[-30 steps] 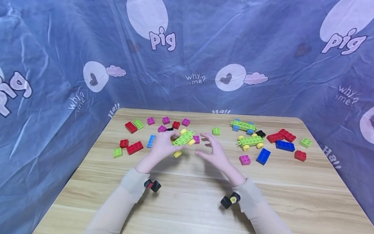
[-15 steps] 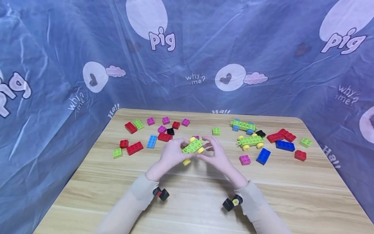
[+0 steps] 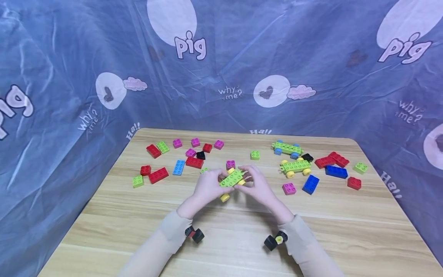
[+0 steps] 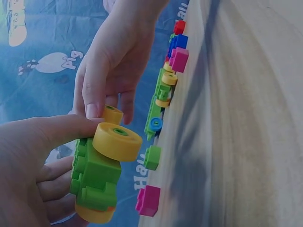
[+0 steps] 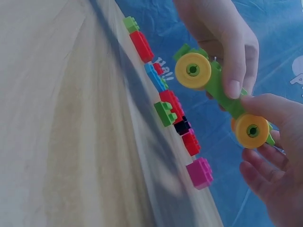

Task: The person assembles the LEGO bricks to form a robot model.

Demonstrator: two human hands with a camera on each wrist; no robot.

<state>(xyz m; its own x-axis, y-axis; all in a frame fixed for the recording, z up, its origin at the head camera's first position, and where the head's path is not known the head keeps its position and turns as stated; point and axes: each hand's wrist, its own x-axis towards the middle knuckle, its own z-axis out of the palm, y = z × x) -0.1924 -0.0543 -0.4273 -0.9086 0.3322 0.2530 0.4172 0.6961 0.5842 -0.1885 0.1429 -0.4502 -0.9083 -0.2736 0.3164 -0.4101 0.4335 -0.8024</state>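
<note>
Since a second ago, the lime-green, studded plastic car base with yellow wheels (image 3: 231, 179) has shifted rightward and nearer the person, and the right hand has closed the gap to it. Behind it hangs a blue fabric backdrop (image 3: 225, 57) printed with white lettering; below it spreads a light wood-grain table (image 3: 235, 246). The left hand (image 3: 207, 187) grips the car base, thumb along its near side and fingers curled behind. The right hand (image 3: 257, 184) pinches its right end between thumb and bent fingers. Held above the table, the car base slants.

To its right stand a lime-green plastic car base with blue wheels (image 3: 287, 148) and, nearer, a second lime-green car base on yellow wheels (image 3: 295, 166). To its left lie a red oblong plastic brick (image 3: 194, 162) and a light-blue oblong plastic brick (image 3: 179, 167). Just beyond it sits a magenta square plastic brick (image 3: 230, 165).
</note>
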